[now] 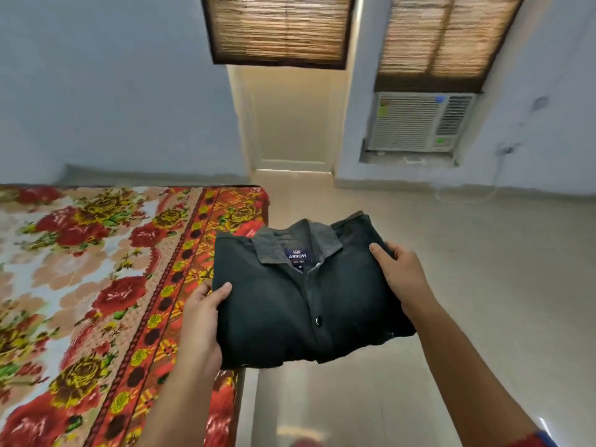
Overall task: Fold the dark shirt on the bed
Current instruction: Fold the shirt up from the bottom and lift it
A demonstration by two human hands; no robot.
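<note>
Dark cloth is clasped at both sides: the folded dark shirt [309,295] is held up between the two hands, lifted clear of the bed [96,285] and hanging partly over its right edge and partly over the floor [467,269]. The left hand [201,317] is closed on the shirt's left edge, thumb laid on top and fingers hidden beneath the cloth. The right hand [401,274] is closed on the right edge in the same way, thumb on the upper face, fingers tucked under. Both forearms are stretched forward from the lower frame, the left one over the bed's edge, the right one over the floor. The shirt is seen folded into a compact rectangle, front upward, with the collar [296,241] at the far end, a blue label [298,257] inside it, and the buttoned placket running down the middle.

Beneath and to the left, the bed is covered by a floral spread [80,253] in red, yellow and pale tones with an orange patterned border. Pale glossy tiles are shown on the floor. Beyond, light blue walls [96,91] are seen, with a cream door [290,117] between them, a window air conditioner [419,122] set in the right wall, and bamboo blinds [280,27] hung above.
</note>
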